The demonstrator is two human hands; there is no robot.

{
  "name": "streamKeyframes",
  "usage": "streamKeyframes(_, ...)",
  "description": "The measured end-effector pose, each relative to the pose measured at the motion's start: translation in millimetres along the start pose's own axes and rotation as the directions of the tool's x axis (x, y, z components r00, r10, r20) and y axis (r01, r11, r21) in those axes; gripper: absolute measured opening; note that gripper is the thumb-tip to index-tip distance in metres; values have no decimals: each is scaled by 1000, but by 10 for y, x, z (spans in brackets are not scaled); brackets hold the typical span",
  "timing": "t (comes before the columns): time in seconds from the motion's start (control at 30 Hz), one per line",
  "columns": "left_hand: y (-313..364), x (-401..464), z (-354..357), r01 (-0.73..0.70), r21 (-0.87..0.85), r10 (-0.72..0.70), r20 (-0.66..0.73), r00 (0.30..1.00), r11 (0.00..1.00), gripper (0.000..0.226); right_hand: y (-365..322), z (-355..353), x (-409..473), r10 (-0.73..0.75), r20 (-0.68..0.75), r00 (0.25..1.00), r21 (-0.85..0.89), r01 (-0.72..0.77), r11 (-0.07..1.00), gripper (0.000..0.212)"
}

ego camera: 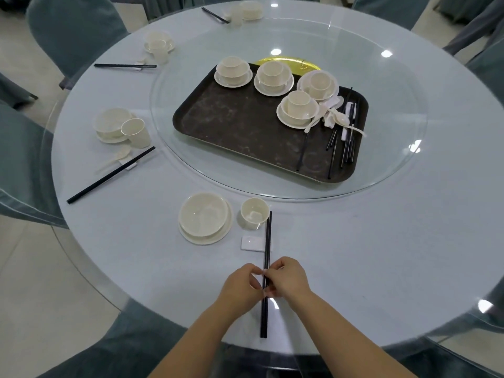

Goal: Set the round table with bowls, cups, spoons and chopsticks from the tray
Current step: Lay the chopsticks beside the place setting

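Observation:
A pair of black chopsticks [266, 241] lies on the near part of the round table [381, 241], across a white rest [252, 243]. My left hand [242, 286] and my right hand [289, 276] pinch the pair from either side near its middle. Beside the chopsticks' far tips stands a cream cup [254, 213], with a cream bowl on a plate [204, 215] to its left. The dark tray [245, 124] on the glass turntable carries several bowl-and-cup stacks [298, 106], white spoons [336, 118] and more chopsticks [347, 148].
Three laid places sit along the left and far rim, the nearest with a bowl [111, 124], a cup [136, 132] and chopsticks [109, 175]. A gold plate [286, 62] lies behind the tray. Covered chairs [73, 28] ring the table.

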State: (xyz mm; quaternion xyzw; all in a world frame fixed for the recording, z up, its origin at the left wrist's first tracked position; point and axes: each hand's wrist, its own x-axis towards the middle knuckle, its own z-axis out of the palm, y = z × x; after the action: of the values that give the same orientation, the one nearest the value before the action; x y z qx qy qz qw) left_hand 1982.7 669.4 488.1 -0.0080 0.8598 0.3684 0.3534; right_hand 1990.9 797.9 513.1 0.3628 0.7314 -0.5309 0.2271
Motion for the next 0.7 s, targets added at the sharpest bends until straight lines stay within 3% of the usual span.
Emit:
streamKeyframes(0.27,23,34,3,-21,-39,22,17,1000,999,65,0,-7,-3,5,2,1000,15,-5,1000,10)
streamKeyframes(0.37,39,49,-44,13,-53,-14,-15,1000,998,55,-28,-26,5,13,-15,1000,-6,-14,1000,14)
streamKeyframes(0.5,54,91,-191,118,-120,-139,-185,973,986,43,-73,-68,43,-16,-75,997,-32,14,999,17)
streamKeyframes(0.6,68,139,-276,130,-187,-174,-244,954,974,56,-88,-74,89,-68,-121,990,-60,62,996,17)
streamKeyframes(0.7,123,175,-286,95,-222,-142,-211,967,971,77,-99,-63,115,-120,-132,984,-125,103,987,29)
